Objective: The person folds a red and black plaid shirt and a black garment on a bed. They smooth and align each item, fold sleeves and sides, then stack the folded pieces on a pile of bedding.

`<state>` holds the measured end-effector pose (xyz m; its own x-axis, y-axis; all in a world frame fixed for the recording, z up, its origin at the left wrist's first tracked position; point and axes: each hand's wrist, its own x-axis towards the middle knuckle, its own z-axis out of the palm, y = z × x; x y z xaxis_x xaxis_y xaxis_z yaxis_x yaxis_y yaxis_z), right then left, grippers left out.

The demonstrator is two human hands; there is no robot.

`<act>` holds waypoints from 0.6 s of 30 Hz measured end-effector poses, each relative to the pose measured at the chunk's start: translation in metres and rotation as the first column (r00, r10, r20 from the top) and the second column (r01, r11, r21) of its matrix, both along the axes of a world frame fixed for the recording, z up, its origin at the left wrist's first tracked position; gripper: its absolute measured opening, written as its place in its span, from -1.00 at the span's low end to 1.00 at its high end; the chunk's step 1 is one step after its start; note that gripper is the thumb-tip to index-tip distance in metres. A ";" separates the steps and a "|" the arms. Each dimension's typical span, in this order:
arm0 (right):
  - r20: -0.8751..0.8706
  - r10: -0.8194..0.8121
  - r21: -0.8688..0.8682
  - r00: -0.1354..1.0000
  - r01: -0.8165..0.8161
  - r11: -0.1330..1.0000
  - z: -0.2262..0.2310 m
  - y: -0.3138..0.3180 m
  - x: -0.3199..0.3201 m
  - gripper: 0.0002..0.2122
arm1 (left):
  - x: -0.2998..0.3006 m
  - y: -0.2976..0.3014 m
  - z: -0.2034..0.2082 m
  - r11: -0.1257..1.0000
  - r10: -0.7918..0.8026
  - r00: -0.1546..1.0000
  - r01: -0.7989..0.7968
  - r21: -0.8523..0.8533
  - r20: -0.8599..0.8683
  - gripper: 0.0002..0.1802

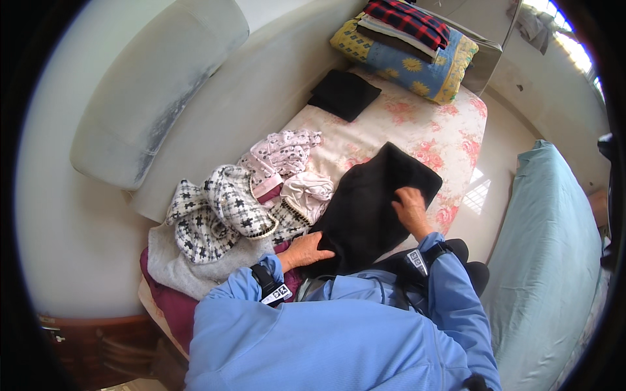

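A black garment point(375, 202), made of soft dark cloth, is spread in front of me on the flowered bed sheet; its exact kind cannot be made out. On its right part rests my right hand point(411, 210), open, fingers apart against the cloth. At the near left edge of the same garment lies my left hand point(304, 251), its fingers stretched out over the fabric. Just left of it are a black-and-white patterned knit garment point(225, 208), a pale pink spotted garment point(280, 153) and a light grey garment point(176, 260), heaped together over maroon cloth point(156, 277).
Farther up the flowered bed point(450, 124) lies a folded black cloth point(344, 94). Behind it, a blue-yellow quilt point(407, 68) bears folded clothes, a red-black plaid one point(411, 23) on top. A light-blue covered object point(548, 247) stands at right, a wooden piece point(104, 352) at lower left.
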<state>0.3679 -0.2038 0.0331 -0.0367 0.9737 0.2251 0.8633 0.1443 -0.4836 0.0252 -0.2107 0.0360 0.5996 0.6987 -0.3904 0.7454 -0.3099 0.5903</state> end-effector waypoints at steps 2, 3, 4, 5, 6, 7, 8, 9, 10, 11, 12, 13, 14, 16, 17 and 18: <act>0.182 -0.154 0.043 0.971 0.149 0.988 -0.010 -0.001 0.015 -0.46 | 0.002 0.001 0.004 0.999 0.004 1.000 -0.005 -0.039 -0.009 -0.28; 0.263 -0.174 0.058 0.949 0.164 0.985 -0.015 -0.003 0.020 -0.41 | 0.003 0.002 0.006 0.998 0.008 0.999 -0.010 -0.067 -0.033 -0.28; 0.349 -0.198 0.065 0.916 0.187 0.980 -0.020 -0.004 0.023 -0.36 | 0.003 0.004 0.008 0.992 0.004 1.000 -0.005 -0.130 -0.009 -0.22; 0.362 -0.181 0.046 0.915 0.177 0.983 -0.024 -0.004 0.025 -0.34 | 0.005 0.004 0.010 0.994 -0.046 0.999 0.045 -0.103 0.002 -0.20; 0.382 -0.169 0.019 0.908 0.175 0.984 -0.028 -0.002 0.028 -0.31 | 0.008 0.002 0.011 0.994 -0.084 0.996 0.085 -0.065 0.013 -0.18; 0.404 -0.155 -0.040 0.902 0.187 0.981 -0.031 0.000 0.030 -0.29 | 0.011 0.001 0.011 0.991 -0.130 0.991 0.130 -0.038 0.013 -0.15; 0.429 -0.146 -0.010 0.891 0.166 0.986 -0.034 0.004 0.032 -0.34 | 0.015 0.001 0.010 0.983 -0.136 0.991 0.137 -0.125 0.015 -0.05; 0.455 -0.136 -0.013 0.880 0.159 0.987 -0.037 0.008 0.033 -0.40 | 0.019 0.000 0.007 0.988 -0.155 0.988 0.155 0.002 -0.013 -0.03; 0.491 -0.133 -0.016 0.861 0.161 0.987 -0.039 0.012 0.035 -0.45 | 0.023 -0.004 0.003 0.976 -0.168 0.985 0.172 0.132 -0.045 -0.01; 0.481 -0.135 0.000 0.866 0.154 0.988 -0.041 0.016 0.037 -0.53 | 0.027 -0.009 -0.001 0.936 -0.178 0.982 0.191 0.295 -0.068 0.01; 0.482 -0.143 0.013 0.864 0.156 0.988 -0.043 0.020 0.038 -0.61 | 0.031 -0.011 -0.007 0.941 -0.174 0.979 0.198 0.273 -0.111 0.08; 0.485 -0.144 -0.013 0.863 0.172 0.985 -0.046 0.024 0.039 -0.68 | 0.034 -0.017 -0.013 0.920 -0.193 0.965 0.240 0.310 -0.177 -0.09; 0.406 -0.148 0.123 0.902 0.107 0.987 -0.047 0.026 0.042 -0.80 | 0.035 -0.017 -0.020 0.884 -0.261 0.945 0.315 0.346 -0.195 -0.22; 0.243 -0.229 0.003 0.943 0.235 0.972 -0.048 0.036 0.054 -0.82 | 0.036 -0.018 -0.032 0.820 -0.298 0.949 0.311 0.481 -0.104 -0.58; 0.164 -0.272 -0.035 0.948 0.281 0.959 -0.047 0.042 0.061 -0.83 | 0.035 -0.016 -0.037 0.834 -0.299 0.951 0.299 0.464 -0.077 -0.63; -0.040 -0.352 -0.001 0.935 0.352 0.936 -0.046 0.048 0.070 -0.85 | 0.035 -0.012 -0.041 0.846 -0.300 0.953 0.289 0.448 -0.048 -0.69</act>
<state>0.4375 -0.1555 -0.0125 0.3173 0.9211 0.2257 0.8398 -0.1623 -0.5181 0.0602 -0.2223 -0.0050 0.8098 0.5832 -0.0642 0.5652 -0.7460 0.3522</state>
